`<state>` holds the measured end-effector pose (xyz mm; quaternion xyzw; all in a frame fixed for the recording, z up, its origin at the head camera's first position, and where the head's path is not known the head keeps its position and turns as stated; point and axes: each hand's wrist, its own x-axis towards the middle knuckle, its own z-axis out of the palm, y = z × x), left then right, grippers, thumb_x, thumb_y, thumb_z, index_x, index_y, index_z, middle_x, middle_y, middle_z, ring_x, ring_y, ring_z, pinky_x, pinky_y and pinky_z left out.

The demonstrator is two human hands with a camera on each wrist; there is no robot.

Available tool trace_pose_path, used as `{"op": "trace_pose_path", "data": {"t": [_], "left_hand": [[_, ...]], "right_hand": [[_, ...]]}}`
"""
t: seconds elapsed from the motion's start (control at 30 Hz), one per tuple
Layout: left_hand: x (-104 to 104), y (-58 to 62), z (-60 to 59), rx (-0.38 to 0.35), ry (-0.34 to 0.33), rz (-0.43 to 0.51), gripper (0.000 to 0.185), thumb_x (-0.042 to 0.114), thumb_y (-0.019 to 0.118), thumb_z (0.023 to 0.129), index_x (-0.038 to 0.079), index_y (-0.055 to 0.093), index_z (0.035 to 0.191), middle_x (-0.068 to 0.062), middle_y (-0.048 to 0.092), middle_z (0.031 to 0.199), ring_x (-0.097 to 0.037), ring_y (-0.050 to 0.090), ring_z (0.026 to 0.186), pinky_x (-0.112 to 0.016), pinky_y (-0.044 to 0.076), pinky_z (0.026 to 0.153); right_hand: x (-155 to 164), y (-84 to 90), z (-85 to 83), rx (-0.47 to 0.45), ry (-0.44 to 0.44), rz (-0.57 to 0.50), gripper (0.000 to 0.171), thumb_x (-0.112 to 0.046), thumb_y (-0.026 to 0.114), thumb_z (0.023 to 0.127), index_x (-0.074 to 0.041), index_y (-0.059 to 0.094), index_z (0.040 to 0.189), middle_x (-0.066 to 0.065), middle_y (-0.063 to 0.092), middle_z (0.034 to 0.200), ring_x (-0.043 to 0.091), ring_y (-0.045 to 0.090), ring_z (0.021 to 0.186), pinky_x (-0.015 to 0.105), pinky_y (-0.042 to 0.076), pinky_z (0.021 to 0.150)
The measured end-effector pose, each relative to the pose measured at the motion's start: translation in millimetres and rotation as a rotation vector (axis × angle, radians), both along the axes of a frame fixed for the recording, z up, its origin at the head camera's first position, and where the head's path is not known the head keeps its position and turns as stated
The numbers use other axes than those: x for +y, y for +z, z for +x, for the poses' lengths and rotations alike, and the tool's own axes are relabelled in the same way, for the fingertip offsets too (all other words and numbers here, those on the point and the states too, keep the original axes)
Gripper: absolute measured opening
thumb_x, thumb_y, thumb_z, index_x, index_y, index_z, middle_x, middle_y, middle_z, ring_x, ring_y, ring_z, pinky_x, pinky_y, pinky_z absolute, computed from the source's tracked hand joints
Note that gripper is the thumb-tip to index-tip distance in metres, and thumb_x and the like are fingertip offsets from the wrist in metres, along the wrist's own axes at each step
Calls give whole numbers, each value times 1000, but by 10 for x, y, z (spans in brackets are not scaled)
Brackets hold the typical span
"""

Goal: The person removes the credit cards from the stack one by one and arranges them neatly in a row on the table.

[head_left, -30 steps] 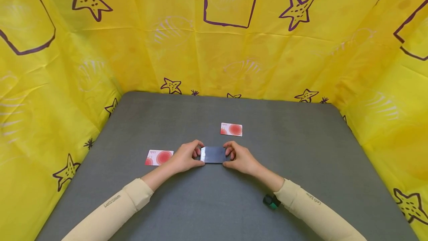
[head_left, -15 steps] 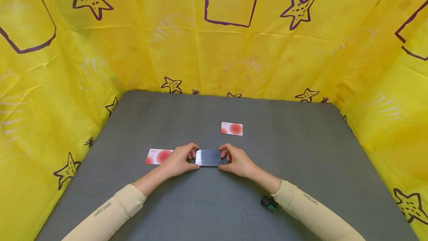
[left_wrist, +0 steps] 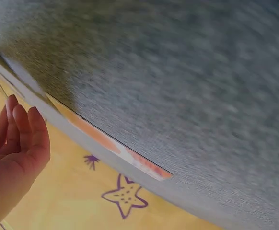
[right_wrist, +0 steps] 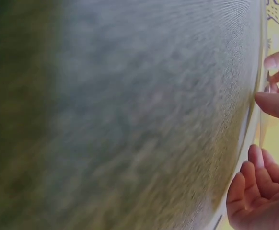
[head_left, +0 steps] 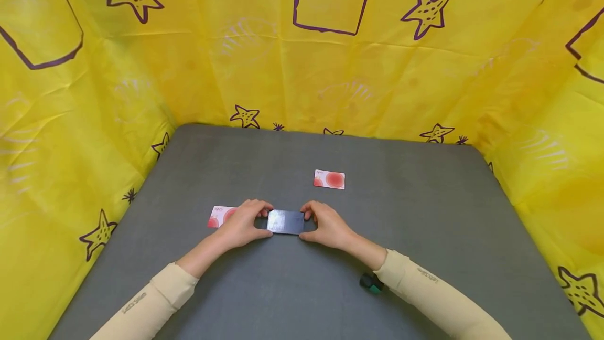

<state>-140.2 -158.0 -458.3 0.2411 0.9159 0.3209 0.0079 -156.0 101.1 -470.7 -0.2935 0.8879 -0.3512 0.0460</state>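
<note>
Your two hands meet over the grey table [head_left: 424, 214], near the middle and a bit toward you. Between them lies a dark card [head_left: 285, 222] — flat on the table, long side running left to right. Your left hand [head_left: 241, 223] pinches the card's left end, with the fingers curled over the far edge and the thumb at the near edge. Your right hand [head_left: 325, 224] pinches the right end the same way. Both hands grip the card, one at each short end.

Just left of your left hand lies a white card with a red circle [head_left: 219, 215]. The hand covers part of it. A second red and white card [head_left: 329, 179] lies farther away and to the right, well apart from your hands.

A small green and black thing [head_left: 371, 282] sits by your right sleeve. Yellow cloth with purple stars [head_left: 427, 12] hangs around the table — on the left, the right and the far side.

The wrist views are blurry and show mostly grey table and fingertips.
</note>
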Motion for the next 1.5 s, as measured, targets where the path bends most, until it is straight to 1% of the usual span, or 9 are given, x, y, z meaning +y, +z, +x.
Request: {"op": "trace_pose_path", "data": {"t": [0.13,0.3,0.5,0.73,0.9,1.0,1.23,1.37,1.5], "left_hand": [[-58,-4,-15,49,-10,-17,50,17,88,68,3,66,111,-3,61,96,-21,50,94,-36,45,83],[-156,-22,-12,55,-15,-25,52,18,89,68,3,67,112,-6,61,104,-25,49,99,-40,44,87],[-253,-15,-12,73,-6,-32,51,17,89,66,4,68,110,-7,60,104,-29,46,100,-42,40,86],[-332,-11,-11,47,26,-37,50,17,90,66,6,69,111,-8,59,105,-30,44,101,-43,39,85],[-386,-12,-30,45,36,-39,51,18,90,66,6,70,111,-9,59,107,-31,44,101,-43,38,83],[-412,-22,-40,30,44,-55,51,20,89,66,8,70,111,-8,59,108,-31,44,103,-45,37,81],[-450,-41,-54,-13,51,-67,51,22,89,68,8,69,113,-7,58,109,-32,42,106,-50,33,89],[-470,-43,-58,-18,42,-67,51,21,88,68,7,68,113,-8,58,109,-32,42,104,-50,33,89],[-488,-48,-69,-42,45,-78,51,22,88,69,8,68,115,-8,58,110,-31,42,105,-48,34,89]], "right_hand": [[-58,9,-1,10,-9,22,51,-21,87,70,-6,60,111,-1,59,93,14,48,83,28,41,75],[-143,16,-3,13,3,52,50,-23,86,70,-8,61,111,-1,58,94,16,48,88,30,42,77],[-246,17,-26,22,23,86,49,-26,85,71,-9,61,110,0,58,95,17,48,90,30,42,78],[-347,21,-54,15,16,132,49,-29,84,71,-11,62,111,-2,57,95,17,48,89,29,42,77],[-407,39,-64,-4,5,145,48,-31,84,72,-13,61,110,-3,56,95,16,49,90,30,41,76],[-432,49,-64,-17,2,153,48,-31,84,72,-14,61,110,-3,56,95,17,49,92,31,41,76],[-468,38,-75,-26,1,165,48,-32,84,72,-15,61,111,-4,55,94,16,49,91,31,40,76],[-484,37,-78,-23,-1,165,48,-32,84,72,-15,61,111,-4,55,93,16,48,90,31,40,75],[-499,34,-77,-17,-6,175,48,-33,83,72,-15,61,111,-4,54,93,15,48,89,31,39,73]]}}
